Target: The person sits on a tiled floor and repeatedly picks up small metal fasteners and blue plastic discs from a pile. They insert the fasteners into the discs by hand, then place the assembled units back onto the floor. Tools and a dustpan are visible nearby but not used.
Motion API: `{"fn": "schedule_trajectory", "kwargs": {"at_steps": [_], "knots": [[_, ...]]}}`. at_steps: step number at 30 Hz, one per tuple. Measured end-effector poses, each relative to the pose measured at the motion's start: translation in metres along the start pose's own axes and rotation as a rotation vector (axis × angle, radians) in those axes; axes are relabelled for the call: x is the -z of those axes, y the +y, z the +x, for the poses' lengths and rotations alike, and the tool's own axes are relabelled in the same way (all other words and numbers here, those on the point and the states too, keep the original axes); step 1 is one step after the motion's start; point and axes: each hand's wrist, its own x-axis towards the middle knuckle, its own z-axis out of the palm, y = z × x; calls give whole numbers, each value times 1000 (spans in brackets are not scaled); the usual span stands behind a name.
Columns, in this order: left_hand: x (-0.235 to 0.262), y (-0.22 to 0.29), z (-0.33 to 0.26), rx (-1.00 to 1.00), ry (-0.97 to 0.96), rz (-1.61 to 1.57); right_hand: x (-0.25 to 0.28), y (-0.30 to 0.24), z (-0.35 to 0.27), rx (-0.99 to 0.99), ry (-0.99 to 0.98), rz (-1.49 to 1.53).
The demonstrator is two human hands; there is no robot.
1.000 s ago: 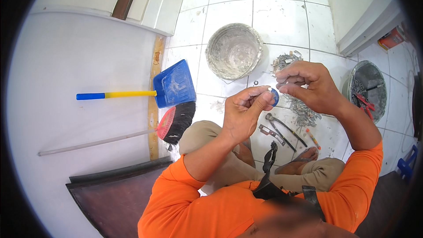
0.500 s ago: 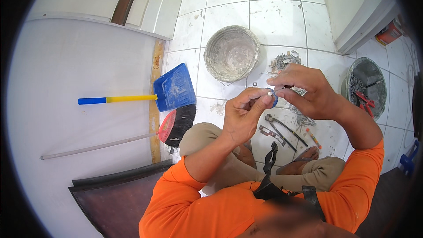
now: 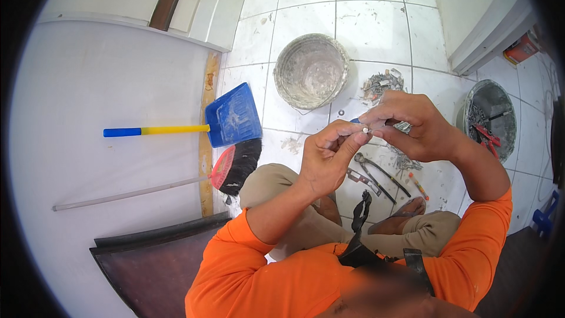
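My left hand [image 3: 326,156] and my right hand [image 3: 412,126] meet in front of me above the tiled floor. Both pinch one small part [image 3: 364,131], whitish at its tip with a bit of blue behind it. The fingers hide most of it. Below the hands, pliers [image 3: 379,172] and another metal tool [image 3: 360,179] lie on the tiles by my knees. A heap of small metal pieces [image 3: 381,82] lies just beyond the right hand.
An empty grey bucket [image 3: 311,70] stands ahead. A second bucket [image 3: 488,119] with red-handled tools is at the right. A blue dustpan [image 3: 232,115] with a yellow handle and a red-and-black brush [image 3: 236,166] lie at the left beside a white wall.
Both hands stayed together on the small part and shifted slightly up in the picture. The fingers turned a little around it.
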Motion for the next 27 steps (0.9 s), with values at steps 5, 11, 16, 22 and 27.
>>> {"fn": "schedule_trajectory", "kwargs": {"at_steps": [5,11,16,22,27], "knots": [[3,-1,1,17,-36,10,0,2,-1,-14,17,23],[0,-1,2,12,0,-14,-2,7,-1,6,26,33],[3,-4,0,5,-20,66,-7,10,-3,15,22,0],[3,-4,-2,5,37,177,-24,11,-8,-4,102,-59],[7,-6,-1,-9,82,266,-34,10,-5,-29,195,-26]]}}
